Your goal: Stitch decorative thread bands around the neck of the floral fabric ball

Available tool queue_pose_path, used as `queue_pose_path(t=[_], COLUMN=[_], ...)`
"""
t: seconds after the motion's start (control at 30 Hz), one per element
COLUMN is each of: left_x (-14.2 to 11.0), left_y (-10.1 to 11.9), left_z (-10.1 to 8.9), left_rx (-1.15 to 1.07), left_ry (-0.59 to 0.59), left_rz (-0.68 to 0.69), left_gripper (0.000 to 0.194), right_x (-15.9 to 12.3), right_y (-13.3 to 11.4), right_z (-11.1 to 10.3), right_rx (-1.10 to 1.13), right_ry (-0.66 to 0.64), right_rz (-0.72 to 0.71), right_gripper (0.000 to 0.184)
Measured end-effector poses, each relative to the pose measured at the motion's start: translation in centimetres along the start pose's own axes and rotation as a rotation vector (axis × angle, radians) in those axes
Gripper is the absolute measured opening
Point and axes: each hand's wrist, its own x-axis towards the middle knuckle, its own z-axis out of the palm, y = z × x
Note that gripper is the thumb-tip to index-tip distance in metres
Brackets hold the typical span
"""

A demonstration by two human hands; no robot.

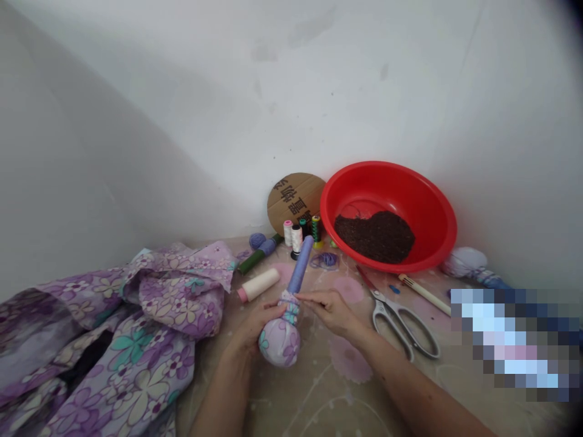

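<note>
The left hand [252, 331] cups a round, padded floral-cloth bundle [279, 343], its fingers curled around the lower side, while the right hand's [330, 312] fingertips [301, 297] rest on the bundle's gathered, bound neck, below a smooth lavender tube [298, 265]. Just left of the bundle lies crumpled floral fabric [177, 309]; right of it, well apart, lie steel scissors [403, 325]; beyond it sits a red plastic basin [359, 188].
</note>
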Motion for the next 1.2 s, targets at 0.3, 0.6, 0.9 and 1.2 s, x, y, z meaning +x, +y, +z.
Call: queue_pose_path(t=[0.3, 0.6, 0.9, 1.2], left_x=[-0.2, -0.5, 0.1, 0.0], left_y=[0.2, 0.3, -0.2, -0.1], left_z=[0.4, 0.7, 0.9, 1.1], left_rx=[0.026, 0.139, 0.317, 0.354], left_ry=[0.031, 0.03, -0.023, 0.012], left_rz=[0.004, 0.054, 0.16, 0.221], left_gripper=[0.036, 0.033, 0.029, 0.03], right_x=[0.0, 0.0, -0.3, 0.0], right_y=[-0.1, 0.4, 0.5, 0.1], right_z=[0.6, 1.4, 2.4, 1.1], right_rx=[-0.044, -0.077, -0.119, -0.142], right_ry=[0.063, 0.101, 0.107, 0.102], right_rz=[-0.007, 0.009, -0.011, 0.059], right_gripper=[0.027, 0.029, 0.032, 0.032])
